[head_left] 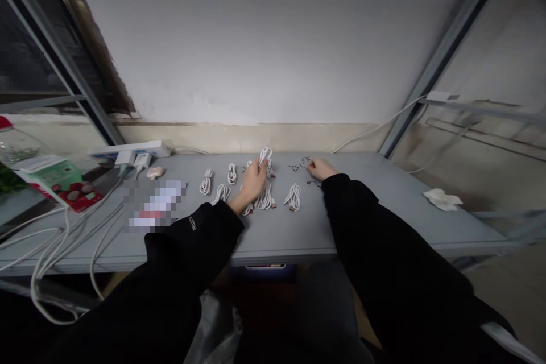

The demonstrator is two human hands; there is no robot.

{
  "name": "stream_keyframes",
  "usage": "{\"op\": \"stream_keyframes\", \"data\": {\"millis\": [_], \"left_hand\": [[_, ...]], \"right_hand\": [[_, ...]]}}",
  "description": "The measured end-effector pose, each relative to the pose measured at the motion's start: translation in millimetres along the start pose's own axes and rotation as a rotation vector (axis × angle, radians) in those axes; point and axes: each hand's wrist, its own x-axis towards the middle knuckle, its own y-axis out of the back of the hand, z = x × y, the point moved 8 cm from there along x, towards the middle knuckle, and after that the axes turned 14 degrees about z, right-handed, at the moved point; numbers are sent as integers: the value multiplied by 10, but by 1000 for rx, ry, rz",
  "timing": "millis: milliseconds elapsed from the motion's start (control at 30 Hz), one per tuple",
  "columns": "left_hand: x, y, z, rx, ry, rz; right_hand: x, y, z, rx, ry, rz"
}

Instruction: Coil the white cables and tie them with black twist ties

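Black sleeves (375,239) reach over grey table (384,222); left hand (253,182) clutches coiled white cable (265,156), right hand (321,169) pinches thin black tie (304,162).

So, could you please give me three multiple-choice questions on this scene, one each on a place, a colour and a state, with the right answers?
1. Where does the crumpled white tissue lie?
A. Against the power strip
B. On the grey table, to the right of the right hand
C. On the window sill

2. What colour are the thin ties by the right hand?
A. White
B. Red
C. Black

3. What is the left hand doing?
A. Lying open and empty
B. Gripping a bundle of coiled white cable
C. Holding the tissue

Answers:
1. B: the tissue sits near the table's right end.
2. C: the ties show as dark lines against the grey top.
3. B: the fingers close around the cable's loops.
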Motion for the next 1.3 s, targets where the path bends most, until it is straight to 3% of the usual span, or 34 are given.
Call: {"op": "stream_keyframes", "data": {"millis": [100,233,467,733,1000,1300], "left_hand": [[-3,1,5,31,-2,-11],[-22,-18,20,86,-20,-54],[-102,-95,144,156,-102,-165],[-181,-81,294,19,-120,-223],[-125,-80,235,-136,-32,-178],[-65,-161,53,-326,79,-132]], "right_hand": [[11,54,-148,162,14,23],[-89,90,-501,659,12,52],[-475,39,-1115,1055,75,-111],[-626,-24,-1245,1124,81,-234],[-632,9,-1231,1088,63,-209],[-630,46,-1183,1080,4,-82]]}}
